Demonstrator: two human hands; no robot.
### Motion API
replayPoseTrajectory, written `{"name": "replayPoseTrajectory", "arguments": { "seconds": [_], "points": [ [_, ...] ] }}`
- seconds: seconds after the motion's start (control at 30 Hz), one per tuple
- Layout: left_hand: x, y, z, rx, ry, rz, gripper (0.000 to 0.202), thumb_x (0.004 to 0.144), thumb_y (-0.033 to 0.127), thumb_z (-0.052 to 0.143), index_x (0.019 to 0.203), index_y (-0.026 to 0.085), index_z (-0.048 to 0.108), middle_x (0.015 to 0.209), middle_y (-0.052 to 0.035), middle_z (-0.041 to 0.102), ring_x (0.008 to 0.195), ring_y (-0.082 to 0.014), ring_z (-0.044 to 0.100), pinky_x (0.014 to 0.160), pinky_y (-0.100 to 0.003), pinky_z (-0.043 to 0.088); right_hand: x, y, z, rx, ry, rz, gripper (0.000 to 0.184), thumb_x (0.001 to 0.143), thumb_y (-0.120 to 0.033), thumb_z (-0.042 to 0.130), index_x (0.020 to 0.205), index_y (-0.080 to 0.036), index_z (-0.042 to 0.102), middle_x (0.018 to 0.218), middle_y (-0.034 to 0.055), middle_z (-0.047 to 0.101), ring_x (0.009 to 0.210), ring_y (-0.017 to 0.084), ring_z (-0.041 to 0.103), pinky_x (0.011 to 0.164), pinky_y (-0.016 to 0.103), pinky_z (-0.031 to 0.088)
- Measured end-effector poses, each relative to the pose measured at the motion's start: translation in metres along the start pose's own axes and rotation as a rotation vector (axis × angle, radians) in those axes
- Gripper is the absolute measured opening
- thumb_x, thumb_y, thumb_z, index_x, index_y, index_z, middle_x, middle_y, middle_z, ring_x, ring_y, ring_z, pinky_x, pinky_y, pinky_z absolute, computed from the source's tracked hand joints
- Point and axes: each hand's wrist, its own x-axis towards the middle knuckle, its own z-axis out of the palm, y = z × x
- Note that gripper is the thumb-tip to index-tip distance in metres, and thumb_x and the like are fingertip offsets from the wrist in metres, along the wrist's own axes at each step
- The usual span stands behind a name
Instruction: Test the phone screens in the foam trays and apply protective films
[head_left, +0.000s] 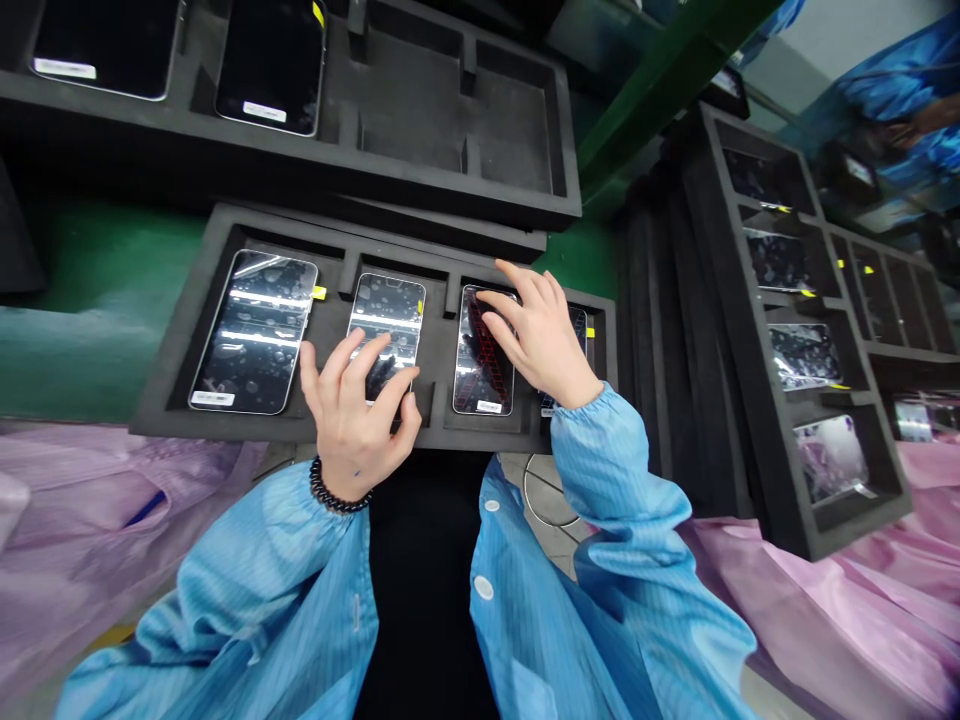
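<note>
A black foam tray (pixel 187 330) in front of me holds several phones, screens up, in separate pockets. My left hand (pixel 356 405) rests with spread fingers on the lower part of the second phone (pixel 390 315). My right hand (pixel 540 335) lies over the tray's right side, fingers stretched out and touching the third phone (pixel 480 365), whose screen shows a red grid reflection. The rightmost phone (pixel 579 325) is mostly hidden under that hand. The largest phone (pixel 255 335) lies untouched in the left pocket. Neither hand holds anything.
Behind stands a second foam tray (pixel 442 110) with two dark phones at its left and bare pockets at its right. More foam trays (pixel 757 400) with film-covered phones lean at the right. Pink sheeting (pixel 90 510) lies on both sides. Another person's blue sleeve (pixel 900 90) shows top right.
</note>
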Motion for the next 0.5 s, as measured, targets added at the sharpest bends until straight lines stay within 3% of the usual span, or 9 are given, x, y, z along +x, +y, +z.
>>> {"name": "replayPoseTrajectory", "arguments": {
  "seconds": [0.2, 0.5],
  "points": [
    [0.0, 0.0, 0.0, 0.016, 0.005, 0.009, 0.026, 0.08, 0.017, 0.065, 0.105, 0.02, 0.071, 0.134, -0.015, 0.062, 0.135, -0.036, 0.052, 0.121, -0.065, 0.024, 0.017, 0.0, 0.011, -0.03, -0.014, -0.026, 0.042, 0.104, -0.037, 0.038, 0.132, -0.021, 0.065, 0.16, 0.0123, 0.041, 0.143, 0.03, 0.041, 0.123, 0.057, 0.027],
    [0.0, 0.001, 0.0, -0.003, 0.001, -0.005, 0.029, 0.08, 0.016, 0.064, 0.108, 0.021, 0.071, 0.136, -0.0132, 0.061, 0.136, -0.035, 0.051, 0.122, -0.064, 0.023, 0.011, -0.002, 0.008, -0.049, 0.011, -0.055, 0.043, 0.104, -0.037, 0.035, 0.122, -0.022, 0.071, 0.156, 0.0107, 0.046, 0.141, 0.03, 0.044, 0.122, 0.059, 0.027]
  ]
}}
